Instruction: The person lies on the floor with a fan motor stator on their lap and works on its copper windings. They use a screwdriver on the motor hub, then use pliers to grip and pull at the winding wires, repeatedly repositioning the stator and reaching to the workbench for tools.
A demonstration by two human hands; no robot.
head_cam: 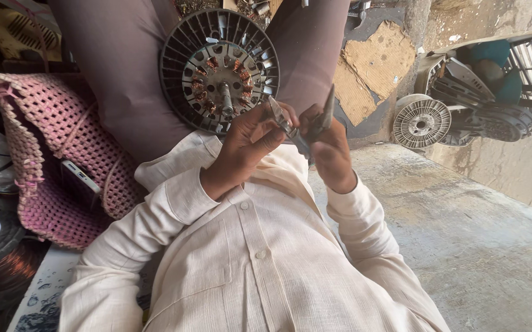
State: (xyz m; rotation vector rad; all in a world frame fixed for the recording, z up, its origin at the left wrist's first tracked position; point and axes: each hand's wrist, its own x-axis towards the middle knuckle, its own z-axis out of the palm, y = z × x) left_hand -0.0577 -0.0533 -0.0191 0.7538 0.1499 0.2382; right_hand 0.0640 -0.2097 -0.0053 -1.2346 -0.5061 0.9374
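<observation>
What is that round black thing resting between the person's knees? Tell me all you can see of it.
The motor is a round, dark disc, apparently a fan motor part, with a ring of thin radial fins round its rim. Inside sits a grey metal core with slots holding copper-coloured windings, and a short steel shaft sticks out of the middle. It stands on edge, face toward the camera, wedged between the person's legs. The left hand is at its lower edge; whether they touch is unclear. The right hand is beside it, and both hold pliers.
</observation>
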